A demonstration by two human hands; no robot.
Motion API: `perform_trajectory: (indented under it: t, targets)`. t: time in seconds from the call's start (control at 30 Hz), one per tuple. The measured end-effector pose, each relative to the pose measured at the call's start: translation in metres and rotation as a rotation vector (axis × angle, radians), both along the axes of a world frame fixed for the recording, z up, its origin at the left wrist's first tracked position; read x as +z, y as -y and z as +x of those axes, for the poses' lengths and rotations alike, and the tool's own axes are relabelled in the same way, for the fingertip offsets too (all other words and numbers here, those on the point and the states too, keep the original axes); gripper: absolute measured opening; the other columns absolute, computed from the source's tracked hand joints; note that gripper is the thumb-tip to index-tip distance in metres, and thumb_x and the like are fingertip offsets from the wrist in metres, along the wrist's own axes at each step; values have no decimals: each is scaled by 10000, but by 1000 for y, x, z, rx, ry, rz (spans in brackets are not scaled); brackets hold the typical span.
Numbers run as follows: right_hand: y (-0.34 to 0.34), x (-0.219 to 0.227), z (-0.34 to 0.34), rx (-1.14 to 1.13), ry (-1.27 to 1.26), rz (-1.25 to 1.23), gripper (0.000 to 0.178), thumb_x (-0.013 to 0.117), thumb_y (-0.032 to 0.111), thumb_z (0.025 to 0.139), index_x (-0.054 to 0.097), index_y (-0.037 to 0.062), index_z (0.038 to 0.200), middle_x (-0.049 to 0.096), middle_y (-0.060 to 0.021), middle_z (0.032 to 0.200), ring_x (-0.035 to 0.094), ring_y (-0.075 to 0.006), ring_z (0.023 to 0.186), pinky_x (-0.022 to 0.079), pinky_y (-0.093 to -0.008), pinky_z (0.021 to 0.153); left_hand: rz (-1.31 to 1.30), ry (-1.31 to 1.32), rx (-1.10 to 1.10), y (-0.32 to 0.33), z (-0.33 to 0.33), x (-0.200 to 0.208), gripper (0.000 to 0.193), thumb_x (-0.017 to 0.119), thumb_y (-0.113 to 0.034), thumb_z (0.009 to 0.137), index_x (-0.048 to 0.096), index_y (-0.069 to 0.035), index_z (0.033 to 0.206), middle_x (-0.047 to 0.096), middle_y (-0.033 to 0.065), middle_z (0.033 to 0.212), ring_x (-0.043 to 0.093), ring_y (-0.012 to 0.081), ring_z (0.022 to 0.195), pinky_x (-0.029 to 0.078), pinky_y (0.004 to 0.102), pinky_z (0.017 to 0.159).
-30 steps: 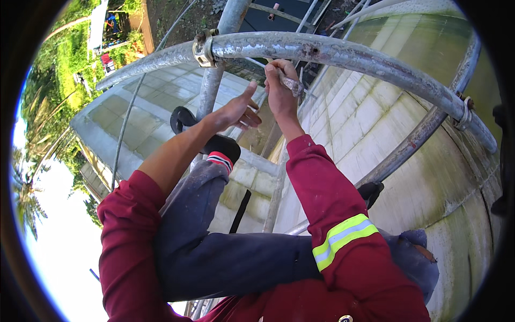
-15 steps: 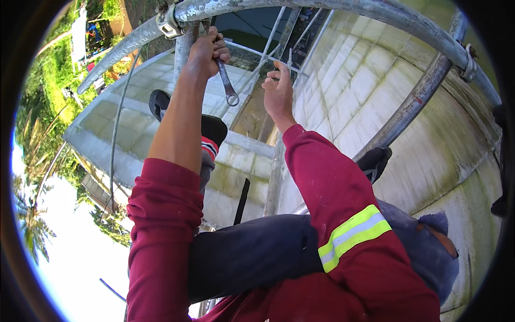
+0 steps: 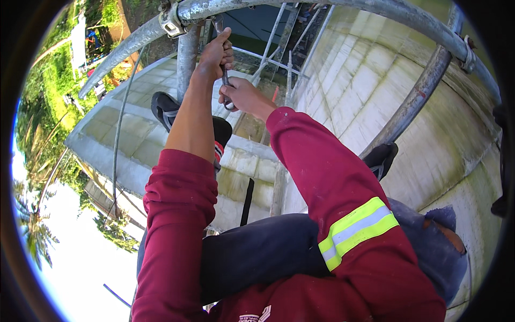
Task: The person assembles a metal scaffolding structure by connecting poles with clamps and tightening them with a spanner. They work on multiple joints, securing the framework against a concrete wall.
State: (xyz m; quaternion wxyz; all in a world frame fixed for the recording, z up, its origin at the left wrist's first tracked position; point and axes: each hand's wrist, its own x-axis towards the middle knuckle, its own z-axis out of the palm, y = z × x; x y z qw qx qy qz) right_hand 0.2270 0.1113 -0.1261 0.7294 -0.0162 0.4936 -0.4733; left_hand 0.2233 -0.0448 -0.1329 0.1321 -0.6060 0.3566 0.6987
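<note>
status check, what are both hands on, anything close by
Left hand gripping wrench. Right hand on its lower ring end. Curved pipe crosses just above.

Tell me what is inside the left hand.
The left hand grips a metal wrench. Its shaft shows below the fingers, down to the right hand, where its ring end shows. The stretch inside that grip is covered.

Outdoor scaffolding site — metal pipes point(image 3: 402, 17), a clamp point(image 3: 170, 22), pale panels point(image 3: 370, 80) below, greenery point(image 3: 53, 86) beyond
</note>
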Motion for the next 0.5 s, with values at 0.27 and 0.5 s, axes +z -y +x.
perform_trajectory:
  t: [0.27, 0.5]
  targets:
    - [32, -19, 17, -9, -318, 28, 265, 554, 207, 965, 623, -41, 1029, 713, -219, 968, 685, -389, 904, 515, -468, 805, -88, -79, -114, 14, -9, -3, 473, 623, -323, 956, 357, -200, 585, 313, -64, 498, 275, 76, 373, 287, 274, 394]
    - [45, -33, 14, 77, -521, 132, 258, 576, 200, 958, 671, 6, 1099, 695, -266, 1066, 663, -420, 1029, 507, -494, 882, -479, -105, 10, -5, -9, -30, 338, 645, -186, 905, 454, -188, 626, 342, -79, 499, 290, 60, 365, 254, 259, 366]
